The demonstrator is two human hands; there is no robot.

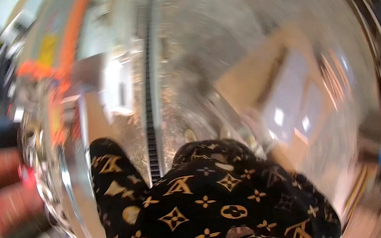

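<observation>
Motion blur smears the whole head view. At the near left edge of an open brown cardboard box (239, 79), my right hand (255, 127) seems closed on the box, though its fingers are smeared. Shiny, whitish clear plastic (289, 86) lies in or over the box. My left forearm (95, 112) reaches forward out of a black patterned sleeve. Its hand blurs into a brownish panel (88, 70) beside orange machine parts, so the fingers cannot be made out.
A long dark strip with a pale metal edge (152, 59) runs away from me. Orange and grey equipment (67, 39) stands at the left. Red cylindrical shapes (7, 189) show at the far left. Grey, scuffed floor (221, 1) stretches ahead.
</observation>
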